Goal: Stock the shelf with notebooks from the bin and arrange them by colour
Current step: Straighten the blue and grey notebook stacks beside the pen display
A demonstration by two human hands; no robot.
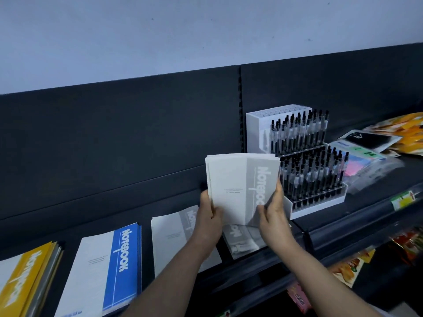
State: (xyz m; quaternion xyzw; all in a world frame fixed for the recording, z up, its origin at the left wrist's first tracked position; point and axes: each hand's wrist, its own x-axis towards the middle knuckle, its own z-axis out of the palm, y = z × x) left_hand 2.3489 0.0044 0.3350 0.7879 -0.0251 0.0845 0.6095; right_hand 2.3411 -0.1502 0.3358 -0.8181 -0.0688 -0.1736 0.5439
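Head view: above the black shelf [128, 213], we hold a grey notebook stack [238, 186] upright.
Thin, light and floppy, its smooth covers probably slip apart; our left hand [209, 212] and right hand [273, 209] each clamp 1 lower corner, which we judge the right hold.

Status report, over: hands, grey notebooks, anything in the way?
Left hand and right hand grip the grey stack, upright above the shelf. More grey notebooks lie under it. Pen rack close on its right.

Left hand [209, 213], right hand [273, 209]: curled grips
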